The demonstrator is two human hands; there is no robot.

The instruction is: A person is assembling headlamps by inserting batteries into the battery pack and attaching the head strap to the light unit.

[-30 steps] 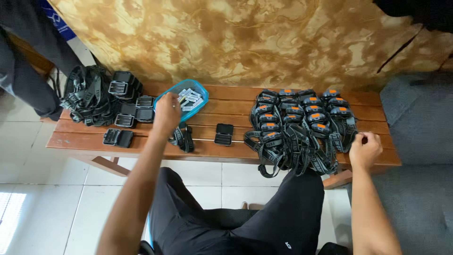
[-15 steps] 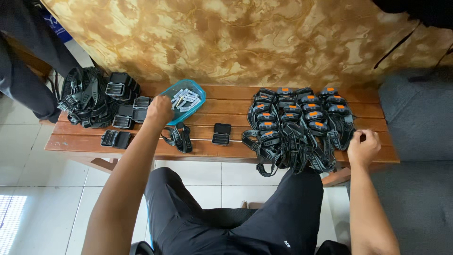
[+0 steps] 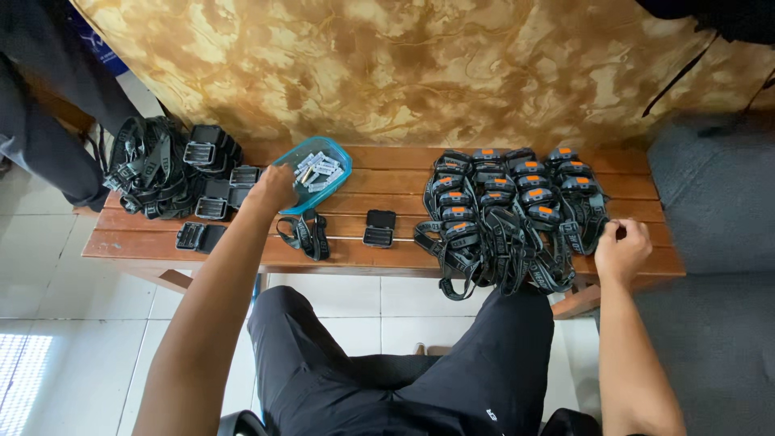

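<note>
I sit at a wooden bench (image 3: 355, 254). My left hand (image 3: 274, 187) rests at the near left rim of a blue tray (image 3: 344, 155) that holds several small white batteries (image 3: 316, 169). Its fingers curl toward the tray and hide what they touch. My right hand (image 3: 622, 250) lies at the bench's right front edge, fingers closed, beside a dense pile of black headlamps with orange buttons (image 3: 508, 210). A single black strap (image 3: 305, 234) and a black lamp body (image 3: 379, 228) lie between the hands.
A second heap of black headlamps and open lamp housings (image 3: 161, 173) fills the bench's left end, with a small black part (image 3: 198, 236) in front. A mottled wall stands behind. A person's dark trouser leg (image 3: 48, 137) is at far left, and grey upholstery (image 3: 710, 210) at right.
My left hand has drawn back from over the tray to its near left rim. My right hand has stayed at the bench's right edge.
</note>
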